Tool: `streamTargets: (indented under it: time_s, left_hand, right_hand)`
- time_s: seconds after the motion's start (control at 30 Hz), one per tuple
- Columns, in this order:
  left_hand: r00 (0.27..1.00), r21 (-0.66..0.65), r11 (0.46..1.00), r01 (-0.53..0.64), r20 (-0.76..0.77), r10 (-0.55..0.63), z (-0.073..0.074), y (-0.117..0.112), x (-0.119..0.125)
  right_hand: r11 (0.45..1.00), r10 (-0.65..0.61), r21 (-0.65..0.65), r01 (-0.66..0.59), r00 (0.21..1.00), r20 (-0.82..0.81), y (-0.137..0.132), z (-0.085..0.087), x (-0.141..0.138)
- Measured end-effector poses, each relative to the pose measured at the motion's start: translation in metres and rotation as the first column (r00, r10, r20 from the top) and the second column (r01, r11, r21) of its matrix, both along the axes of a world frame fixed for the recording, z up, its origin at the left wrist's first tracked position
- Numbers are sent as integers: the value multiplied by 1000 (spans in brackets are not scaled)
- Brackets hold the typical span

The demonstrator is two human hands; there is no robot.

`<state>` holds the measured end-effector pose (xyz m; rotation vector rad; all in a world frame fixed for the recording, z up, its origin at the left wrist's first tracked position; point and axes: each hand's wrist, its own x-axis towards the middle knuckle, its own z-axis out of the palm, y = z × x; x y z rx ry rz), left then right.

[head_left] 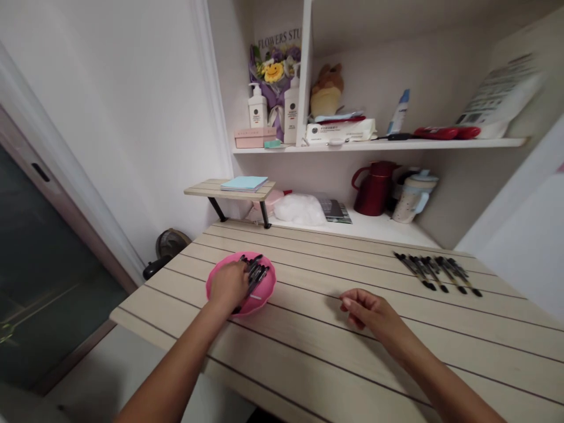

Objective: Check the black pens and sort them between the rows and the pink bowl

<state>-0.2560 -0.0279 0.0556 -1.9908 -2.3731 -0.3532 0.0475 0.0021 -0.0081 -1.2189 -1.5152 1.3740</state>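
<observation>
My left hand (230,286) reaches down into a pink bowl (264,295) with a wavy rim, at the left of the table. It touches a bundle of black pens (255,273) lying in the bowl; its fingertips are hidden, so its grip does not show. A thin white stick-like item (255,297) lies in the bowl too. My right hand (363,308) hovers low over the middle of the table, fingers curled and thumb near the index finger, with nothing visible in it. Farther right, several black pens (436,273) lie in slanting groups on the wood.
The slatted wooden table (308,352) meets a white shelf unit (396,144) at the back. A small raised stand (205,188) holds blue paper (244,183). Behind are a dark red jug (374,191), a tumbler (412,197) and a white plastic bag (299,208).
</observation>
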Motion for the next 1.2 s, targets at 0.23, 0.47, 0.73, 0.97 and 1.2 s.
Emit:
streamTargets:
  time_s: [0.23,0.47,0.73,0.97,1.2]
  left_hand:
    - [994,-77,996,-55,-94,48,-16,9,-16]
    - [991,-29,999,-25,-130,21,-16,10,-12]
    - [922,256,906,339,104,-374,-11,4,41]
    - [611,199,820,537,579,-540,-33,15,120]
    - [-210,-117,906,406,953,217,-58,67,195]
  right_hand:
    - [921,-356,369,127,659,663,44,-17,107]
    - [882,-459,409,235,227,859,85,-16,161]
    - [896,-418,379,230,155,895,123,-16,152]
    - [886,-425,365,286,185,886,127,-18,144]
    - [963,-265,158,216,854,447,78,-30,71]
